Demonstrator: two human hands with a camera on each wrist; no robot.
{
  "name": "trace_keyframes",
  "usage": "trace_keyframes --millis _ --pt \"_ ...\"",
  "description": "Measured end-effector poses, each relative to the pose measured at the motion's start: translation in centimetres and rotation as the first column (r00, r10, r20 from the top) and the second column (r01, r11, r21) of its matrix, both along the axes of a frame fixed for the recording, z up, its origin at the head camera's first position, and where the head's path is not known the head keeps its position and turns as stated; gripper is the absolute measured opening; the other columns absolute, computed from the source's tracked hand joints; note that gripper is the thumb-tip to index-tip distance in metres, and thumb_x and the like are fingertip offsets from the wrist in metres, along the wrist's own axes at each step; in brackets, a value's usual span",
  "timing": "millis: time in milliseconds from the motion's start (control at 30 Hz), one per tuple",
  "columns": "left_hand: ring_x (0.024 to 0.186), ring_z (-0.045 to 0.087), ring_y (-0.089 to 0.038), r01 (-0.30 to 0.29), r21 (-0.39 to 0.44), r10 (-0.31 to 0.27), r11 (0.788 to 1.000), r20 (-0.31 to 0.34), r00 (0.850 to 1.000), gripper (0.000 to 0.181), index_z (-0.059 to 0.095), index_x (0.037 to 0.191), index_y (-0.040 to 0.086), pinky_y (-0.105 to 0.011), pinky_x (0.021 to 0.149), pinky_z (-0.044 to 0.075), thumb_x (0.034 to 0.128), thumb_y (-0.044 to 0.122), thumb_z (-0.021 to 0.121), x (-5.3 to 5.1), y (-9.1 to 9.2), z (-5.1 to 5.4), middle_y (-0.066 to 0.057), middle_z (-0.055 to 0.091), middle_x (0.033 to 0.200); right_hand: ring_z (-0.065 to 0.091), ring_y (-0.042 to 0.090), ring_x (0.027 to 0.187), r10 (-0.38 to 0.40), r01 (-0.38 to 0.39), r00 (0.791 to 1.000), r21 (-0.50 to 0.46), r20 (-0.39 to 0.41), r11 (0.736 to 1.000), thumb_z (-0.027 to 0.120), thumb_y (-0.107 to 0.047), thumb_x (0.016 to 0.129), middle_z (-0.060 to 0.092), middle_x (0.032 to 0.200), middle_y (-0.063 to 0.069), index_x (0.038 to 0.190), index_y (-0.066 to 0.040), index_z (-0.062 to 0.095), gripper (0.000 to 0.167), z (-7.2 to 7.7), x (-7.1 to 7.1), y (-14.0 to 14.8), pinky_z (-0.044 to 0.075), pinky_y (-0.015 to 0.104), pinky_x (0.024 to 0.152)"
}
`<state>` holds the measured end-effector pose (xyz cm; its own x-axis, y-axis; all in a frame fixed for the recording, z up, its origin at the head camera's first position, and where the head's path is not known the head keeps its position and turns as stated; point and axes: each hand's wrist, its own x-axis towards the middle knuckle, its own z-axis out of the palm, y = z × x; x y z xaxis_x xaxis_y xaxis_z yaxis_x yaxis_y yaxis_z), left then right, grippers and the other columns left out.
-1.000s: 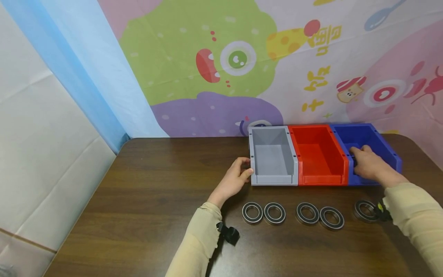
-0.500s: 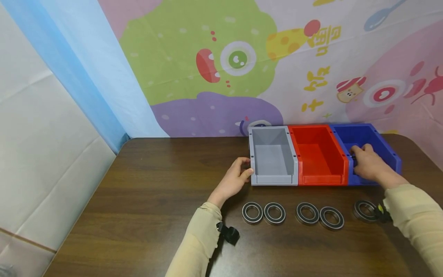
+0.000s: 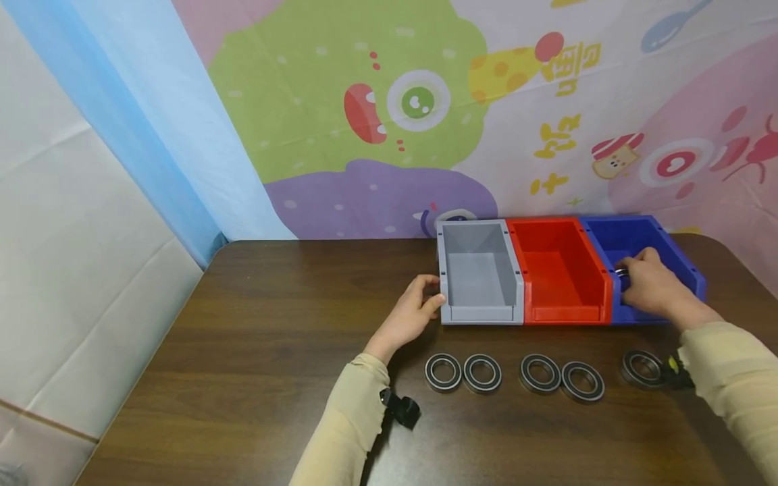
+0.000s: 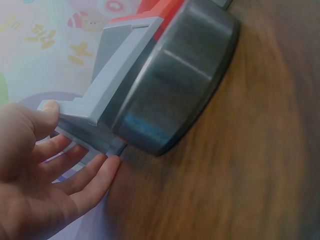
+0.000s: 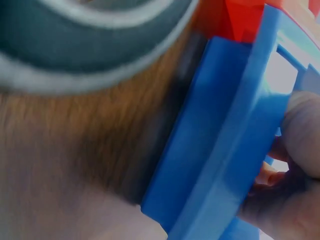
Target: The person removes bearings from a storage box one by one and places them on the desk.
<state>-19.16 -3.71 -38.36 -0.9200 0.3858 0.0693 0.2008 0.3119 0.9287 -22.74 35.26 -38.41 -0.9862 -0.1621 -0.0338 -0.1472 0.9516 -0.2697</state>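
Note:
Three joined open-front bins stand in a row: grey (image 3: 480, 315), red (image 3: 565, 314) and blue (image 3: 635, 231). My left hand (image 3: 406, 316) holds the grey bin's left side near the front. In the left wrist view, its thumb rests on the rim and the bent fingers lie below it along the outer wall. Inside the blue bin, my right hand (image 3: 653, 283) grips a bearing (image 3: 621, 273); only a sliver of its shiny edge shows past the fingers. In the right wrist view, the blue wall (image 5: 220, 145) hides most of that hand's grip.
Several bearings lie flat before the bins: a left pair (image 3: 444, 388), a middle pair (image 3: 541, 388) and a single bearing (image 3: 631, 371) partly behind the right wrist camera (image 3: 677, 372). A cartoon-print cloth (image 3: 377, 202) hangs behind the brown table (image 3: 273, 378).
My right hand has lifted and shifted slightly inside the blue bin, and more of the bearing's shiny edge now shows. The left hand and the bins stay in place.

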Motion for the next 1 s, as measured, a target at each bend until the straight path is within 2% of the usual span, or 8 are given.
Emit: trace_keyframes --millis 200,433,733,1000 --pt "0.102 0.055 -0.036 -0.001 0.009 0.001 1.0 0.008 1.0 0.033 0.037 0.123 -0.009 -0.045 0.082 0.051 0.0948 0.006 0.044 -0.1 0.0 -0.1 -0.027 0.042 0.122 0.036 0.046 0.091 0.002 -0.003 0.998 -0.02 -0.07 1.0 0.074 -0.015 0.065 0.032 0.098 0.033 0.103 0.015 0.051 0.054 0.8 0.6 0.5 0.04 0.061 0.071" --pt "0.101 0.055 -0.037 -0.002 0.016 0.002 1.0 0.008 1.0 0.033 0.037 0.123 -0.009 -0.046 0.082 0.05 0.0948 0.006 0.045 -0.2 0.0 -0.3 -0.027 0.042 0.121 0.042 0.048 0.083 -0.045 0.037 0.99 -0.062 -0.131 0.997 0.081 -0.022 0.063 0.03 0.1 0.033 0.099 0.009 0.05 0.056 1.4 1.8 1.2 0.04 0.059 0.064" --pt "0.1 0.055 -0.038 -0.002 0.009 0.002 1.0 0.002 1.0 0.033 0.037 0.123 -0.009 -0.045 0.082 0.051 0.0948 0.006 0.045 -0.1 -0.1 -0.4 -0.03 0.041 0.122 0.041 0.047 0.084 -0.052 0.037 0.971 -0.066 -0.232 0.997 0.082 -0.017 0.062 0.032 0.101 0.033 0.098 0.01 0.05 0.055 1.6 3.4 1.1 0.039 0.06 0.064" --pt "0.1 0.055 -0.038 0.0 0.018 0.0 1.0 -0.003 1.0 0.033 0.037 0.123 -0.01 -0.046 0.082 0.05 0.0945 0.005 0.045 -0.1 0.1 -0.2 -0.03 0.042 0.121 0.046 0.04 0.077 -0.042 0.035 0.955 -0.029 -0.292 0.999 0.082 -0.016 0.058 0.035 0.097 0.027 0.097 0.006 0.054 0.053 1.9 5.7 0.9 0.041 0.052 0.055"
